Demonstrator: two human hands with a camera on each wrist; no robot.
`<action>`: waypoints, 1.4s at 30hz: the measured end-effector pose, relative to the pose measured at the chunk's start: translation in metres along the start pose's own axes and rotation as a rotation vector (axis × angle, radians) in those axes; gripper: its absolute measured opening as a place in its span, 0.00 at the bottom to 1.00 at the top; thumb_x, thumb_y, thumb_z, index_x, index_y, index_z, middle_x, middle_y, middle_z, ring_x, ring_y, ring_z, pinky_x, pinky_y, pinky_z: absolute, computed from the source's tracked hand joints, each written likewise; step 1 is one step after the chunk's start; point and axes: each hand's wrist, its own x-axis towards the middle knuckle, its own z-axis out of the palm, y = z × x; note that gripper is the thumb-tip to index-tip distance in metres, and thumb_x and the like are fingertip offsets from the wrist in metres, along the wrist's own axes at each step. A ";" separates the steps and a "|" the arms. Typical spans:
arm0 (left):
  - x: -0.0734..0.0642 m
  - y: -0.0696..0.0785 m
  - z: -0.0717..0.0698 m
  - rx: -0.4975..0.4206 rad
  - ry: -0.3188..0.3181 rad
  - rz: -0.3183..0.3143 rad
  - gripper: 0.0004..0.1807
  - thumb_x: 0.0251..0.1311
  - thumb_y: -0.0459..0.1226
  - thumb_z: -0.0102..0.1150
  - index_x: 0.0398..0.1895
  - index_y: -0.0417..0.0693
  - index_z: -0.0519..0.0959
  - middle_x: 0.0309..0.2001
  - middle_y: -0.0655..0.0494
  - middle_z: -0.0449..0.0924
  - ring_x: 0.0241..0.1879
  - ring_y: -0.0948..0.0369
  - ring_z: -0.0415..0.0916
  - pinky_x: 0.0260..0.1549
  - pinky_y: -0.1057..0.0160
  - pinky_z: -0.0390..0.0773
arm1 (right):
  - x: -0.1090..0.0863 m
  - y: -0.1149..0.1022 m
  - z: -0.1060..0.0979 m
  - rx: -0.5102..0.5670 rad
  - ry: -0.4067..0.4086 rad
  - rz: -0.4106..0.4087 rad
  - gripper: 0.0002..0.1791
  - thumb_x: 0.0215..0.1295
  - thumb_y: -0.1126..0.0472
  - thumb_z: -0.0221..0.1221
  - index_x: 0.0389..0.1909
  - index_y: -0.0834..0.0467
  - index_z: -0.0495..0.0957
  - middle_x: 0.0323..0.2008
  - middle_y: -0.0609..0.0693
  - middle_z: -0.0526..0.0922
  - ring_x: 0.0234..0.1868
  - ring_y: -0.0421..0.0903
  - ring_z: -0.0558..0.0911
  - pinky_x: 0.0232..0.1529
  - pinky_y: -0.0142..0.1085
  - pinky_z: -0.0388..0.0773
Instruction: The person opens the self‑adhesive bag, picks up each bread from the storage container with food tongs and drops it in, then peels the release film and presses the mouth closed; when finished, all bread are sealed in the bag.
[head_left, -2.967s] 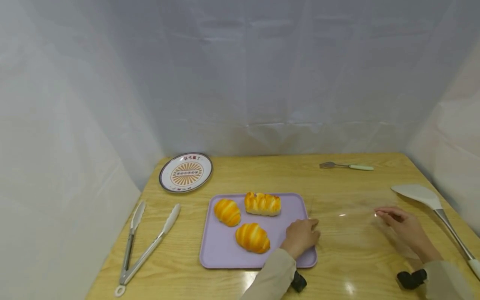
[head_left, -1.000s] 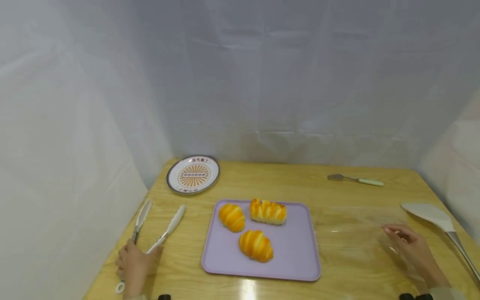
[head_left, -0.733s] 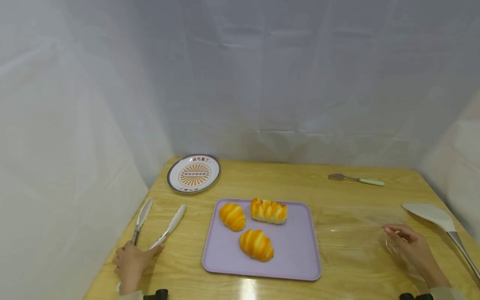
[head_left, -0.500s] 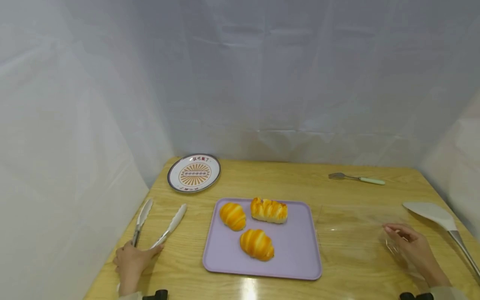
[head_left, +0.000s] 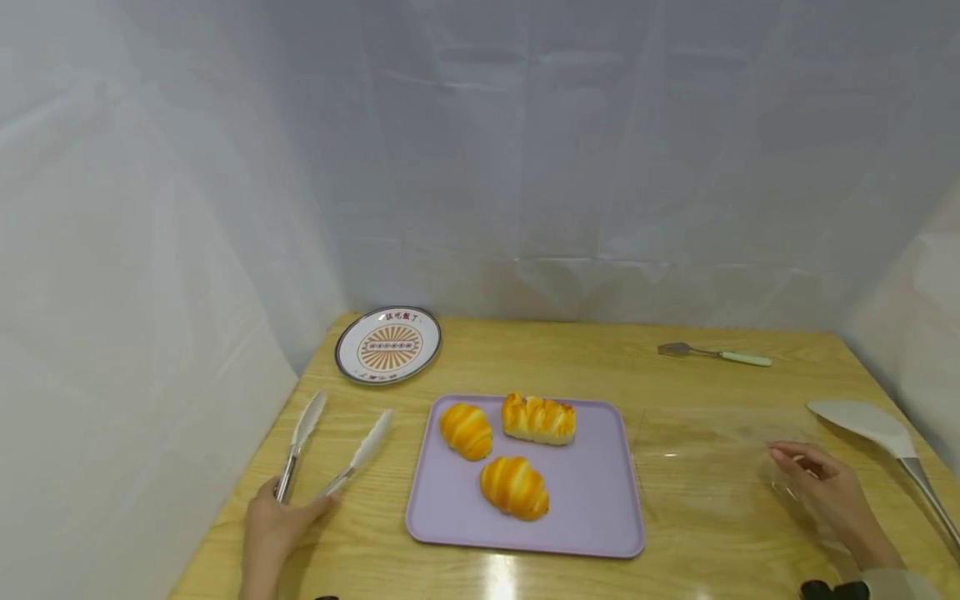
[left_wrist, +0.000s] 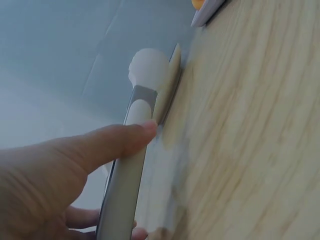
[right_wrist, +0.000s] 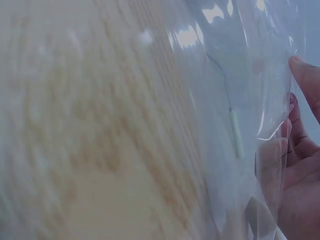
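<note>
L hand (head_left: 272,527) grips tongs (head_left: 306,423) near left, R hand (head_left: 821,493) pinches clear plastic (right_wrist: 267,80) at right; prob. best to squeeze tongs evenly w/ plastic edge raised.

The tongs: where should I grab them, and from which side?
Probably around both arms of the tongs, below the white tips, coming from the near side. The tips point away and stand apart, so one hand there could squeeze the arms together. The left hand holds them there.
</note>
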 end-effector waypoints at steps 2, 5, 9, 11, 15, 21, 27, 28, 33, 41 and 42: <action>-0.002 0.001 0.000 0.013 -0.018 0.022 0.58 0.46 0.53 0.74 0.67 0.22 0.56 0.51 0.24 0.71 0.51 0.33 0.72 0.53 0.38 0.72 | 0.000 0.000 -0.001 0.004 -0.010 0.018 0.13 0.72 0.60 0.54 0.53 0.51 0.81 0.37 0.20 0.76 0.32 0.31 0.73 0.28 0.28 0.70; -0.005 0.006 0.000 0.042 -0.072 0.068 0.58 0.46 0.53 0.74 0.68 0.24 0.55 0.47 0.32 0.73 0.46 0.43 0.74 0.47 0.45 0.77 | -0.001 -0.001 -0.001 0.001 -0.020 0.042 0.13 0.73 0.59 0.54 0.54 0.51 0.81 0.37 0.21 0.76 0.31 0.32 0.73 0.28 0.28 0.70; -0.008 0.014 0.004 0.060 -0.111 0.148 0.56 0.44 0.51 0.76 0.68 0.26 0.58 0.46 0.36 0.75 0.44 0.50 0.74 0.41 0.55 0.78 | -0.001 -0.001 -0.001 0.000 -0.016 0.044 0.13 0.72 0.58 0.54 0.53 0.51 0.81 0.36 0.21 0.75 0.30 0.33 0.72 0.28 0.29 0.70; -0.008 0.018 0.007 0.070 -0.105 0.188 0.55 0.41 0.50 0.78 0.67 0.28 0.61 0.43 0.39 0.76 0.41 0.52 0.74 0.38 0.59 0.76 | -0.001 -0.001 -0.001 0.005 -0.009 0.034 0.13 0.72 0.59 0.54 0.53 0.51 0.82 0.36 0.22 0.76 0.29 0.33 0.72 0.28 0.29 0.70; -0.006 0.024 0.010 0.074 -0.106 0.245 0.52 0.38 0.47 0.80 0.65 0.32 0.65 0.34 0.48 0.72 0.35 0.58 0.69 0.34 0.65 0.70 | -0.002 -0.002 0.000 0.006 0.004 0.023 0.13 0.72 0.59 0.55 0.52 0.51 0.82 0.36 0.21 0.76 0.30 0.32 0.72 0.28 0.28 0.69; 0.006 0.031 0.011 0.111 -0.149 0.347 0.54 0.36 0.47 0.80 0.68 0.36 0.65 0.38 0.47 0.73 0.37 0.58 0.69 0.39 0.62 0.71 | -0.002 -0.002 0.001 0.015 0.006 0.030 0.13 0.72 0.59 0.55 0.52 0.51 0.82 0.36 0.20 0.76 0.31 0.30 0.73 0.28 0.27 0.70; 0.018 0.040 0.011 0.141 -0.202 0.402 0.54 0.35 0.46 0.81 0.68 0.38 0.65 0.44 0.45 0.74 0.39 0.56 0.71 0.39 0.60 0.73 | -0.003 -0.002 0.001 0.018 0.011 0.005 0.13 0.72 0.60 0.55 0.52 0.54 0.82 0.38 0.19 0.77 0.32 0.28 0.74 0.29 0.26 0.71; 0.020 0.042 0.011 0.139 -0.209 0.409 0.54 0.34 0.46 0.81 0.68 0.39 0.65 0.44 0.45 0.74 0.39 0.56 0.71 0.38 0.60 0.73 | -0.003 -0.002 0.001 0.016 0.014 0.000 0.13 0.71 0.60 0.55 0.52 0.54 0.82 0.38 0.19 0.77 0.32 0.28 0.74 0.29 0.26 0.71; 0.023 0.048 0.013 0.142 -0.230 0.459 0.52 0.32 0.43 0.82 0.66 0.38 0.68 0.44 0.45 0.76 0.39 0.56 0.71 0.38 0.59 0.74 | -0.003 -0.002 0.002 0.029 0.012 -0.015 0.13 0.71 0.61 0.55 0.52 0.56 0.82 0.38 0.19 0.77 0.32 0.28 0.75 0.29 0.26 0.71; 0.027 0.055 0.016 0.186 -0.189 0.491 0.46 0.32 0.42 0.81 0.62 0.45 0.74 0.34 0.50 0.74 0.31 0.60 0.68 0.29 0.63 0.70 | -0.003 -0.001 0.001 0.050 -0.001 -0.035 0.13 0.72 0.62 0.54 0.53 0.57 0.81 0.40 0.19 0.77 0.33 0.29 0.75 0.30 0.25 0.71; 0.028 0.056 0.015 0.192 -0.188 0.491 0.45 0.32 0.42 0.81 0.62 0.46 0.74 0.32 0.51 0.73 0.30 0.61 0.67 0.28 0.63 0.69 | -0.003 -0.001 0.002 0.053 0.000 -0.040 0.13 0.72 0.62 0.54 0.53 0.57 0.81 0.40 0.20 0.77 0.33 0.29 0.75 0.30 0.25 0.71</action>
